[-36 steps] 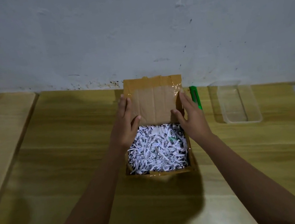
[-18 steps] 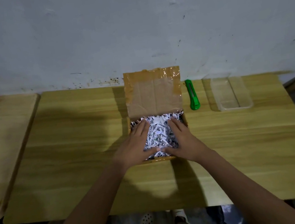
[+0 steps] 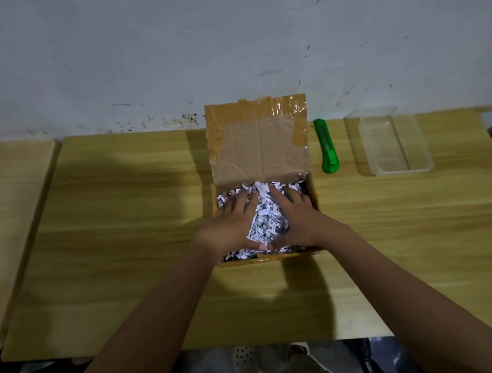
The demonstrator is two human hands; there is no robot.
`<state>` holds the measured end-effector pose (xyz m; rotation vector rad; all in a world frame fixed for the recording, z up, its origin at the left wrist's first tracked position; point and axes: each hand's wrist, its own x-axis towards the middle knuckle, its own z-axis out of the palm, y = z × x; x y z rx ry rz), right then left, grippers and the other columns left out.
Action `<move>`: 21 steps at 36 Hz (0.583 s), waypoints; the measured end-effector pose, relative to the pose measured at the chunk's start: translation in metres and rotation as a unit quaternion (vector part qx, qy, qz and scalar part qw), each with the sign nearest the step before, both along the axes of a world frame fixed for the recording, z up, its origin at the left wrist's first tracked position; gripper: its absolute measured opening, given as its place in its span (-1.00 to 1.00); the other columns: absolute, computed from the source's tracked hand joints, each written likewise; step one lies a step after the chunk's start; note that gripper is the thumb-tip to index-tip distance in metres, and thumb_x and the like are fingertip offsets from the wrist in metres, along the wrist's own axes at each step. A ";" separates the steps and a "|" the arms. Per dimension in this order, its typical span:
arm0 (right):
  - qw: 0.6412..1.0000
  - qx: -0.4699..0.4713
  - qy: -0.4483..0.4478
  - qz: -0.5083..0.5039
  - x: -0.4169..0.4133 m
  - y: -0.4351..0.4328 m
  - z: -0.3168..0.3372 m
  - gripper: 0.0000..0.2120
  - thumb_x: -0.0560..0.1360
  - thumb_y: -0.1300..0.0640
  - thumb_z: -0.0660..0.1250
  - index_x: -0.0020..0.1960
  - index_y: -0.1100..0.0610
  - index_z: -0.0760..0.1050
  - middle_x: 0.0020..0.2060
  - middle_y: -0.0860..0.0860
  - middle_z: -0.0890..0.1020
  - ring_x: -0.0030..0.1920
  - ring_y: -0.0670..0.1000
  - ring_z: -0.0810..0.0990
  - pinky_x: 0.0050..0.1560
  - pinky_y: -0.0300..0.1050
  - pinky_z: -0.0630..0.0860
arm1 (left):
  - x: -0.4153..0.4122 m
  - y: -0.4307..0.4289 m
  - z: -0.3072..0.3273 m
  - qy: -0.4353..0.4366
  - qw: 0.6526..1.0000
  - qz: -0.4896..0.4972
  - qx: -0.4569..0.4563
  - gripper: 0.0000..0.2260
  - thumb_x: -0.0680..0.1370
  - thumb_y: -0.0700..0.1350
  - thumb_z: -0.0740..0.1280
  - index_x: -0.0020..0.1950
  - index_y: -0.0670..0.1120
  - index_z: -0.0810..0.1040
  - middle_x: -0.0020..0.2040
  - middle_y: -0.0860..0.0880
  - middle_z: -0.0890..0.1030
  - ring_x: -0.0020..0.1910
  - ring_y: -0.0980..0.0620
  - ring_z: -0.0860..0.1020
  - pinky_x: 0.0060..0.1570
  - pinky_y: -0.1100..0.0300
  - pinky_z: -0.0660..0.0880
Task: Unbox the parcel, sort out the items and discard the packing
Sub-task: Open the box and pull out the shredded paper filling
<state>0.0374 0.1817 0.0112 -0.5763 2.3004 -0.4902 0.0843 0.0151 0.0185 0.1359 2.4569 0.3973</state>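
Note:
A brown cardboard box (image 3: 260,150) stands open on the wooden table (image 3: 120,232), its taped lid folded back toward the wall. It is filled with white shredded paper (image 3: 266,219). My left hand (image 3: 228,228) and my right hand (image 3: 298,218) are both inside the box. They are cupped around a mound of the shredded paper, with fingers spread and thumbs meeting at the near side. Whatever lies under the paper is hidden.
A green utility knife (image 3: 326,145) lies just right of the box lid. A clear plastic tray (image 3: 394,140) sits further right, near the wall. A second wooden surface (image 3: 0,216) adjoins the table on the left. Feet show below the front edge.
My hands left the lid flap and came down into the box. They have gathered the shredded paper into a heap between them. The view has pulled back.

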 end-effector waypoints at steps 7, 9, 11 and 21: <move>1.000 0.000 -0.007 0.000 0.001 -0.001 -0.003 0.13 0.28 -0.07 0.52 0.49 -0.10 -0.28 0.50 0.06 -0.10 0.46 0.30 -0.08 0.41 0.23 0.12 | -0.007 0.000 -0.001 -0.014 1.000 0.007 0.012 0.02 0.37 0.08 0.47 0.52 -0.11 -0.21 0.52 -0.12 -0.08 0.50 -0.22 -0.02 0.44 -0.10 0.08; 1.000 -0.005 -0.011 -0.005 0.001 -0.001 -0.003 0.12 0.27 -0.06 0.52 0.49 -0.11 -0.26 0.49 0.06 -0.08 0.45 0.32 -0.08 0.40 0.24 0.12 | -0.008 0.001 -0.002 -0.014 1.000 0.003 0.003 0.03 0.36 0.07 0.48 0.52 -0.13 -0.20 0.52 -0.14 -0.05 0.50 -0.22 -0.01 0.44 -0.11 0.11; 1.000 -0.007 -0.016 -0.008 0.001 -0.002 -0.003 0.13 0.27 -0.05 0.53 0.49 -0.11 -0.25 0.48 0.07 -0.08 0.46 0.34 -0.09 0.41 0.24 0.11 | -0.008 0.002 -0.002 -0.013 1.000 0.001 -0.008 0.03 0.36 0.07 0.48 0.52 -0.14 -0.20 0.51 -0.15 -0.02 0.49 -0.22 0.01 0.42 -0.12 0.14; 0.998 -0.043 -0.039 -0.038 0.001 -0.002 -0.007 0.11 0.25 0.08 0.55 0.50 -0.10 -0.18 0.48 0.05 -0.03 0.44 0.31 0.00 0.38 0.21 0.18 | -0.008 0.005 0.001 -0.048 0.998 0.030 0.035 0.03 0.40 -0.01 0.48 0.51 -0.11 -0.29 0.53 -0.13 -0.13 0.51 -0.17 -0.12 0.43 -0.10 0.07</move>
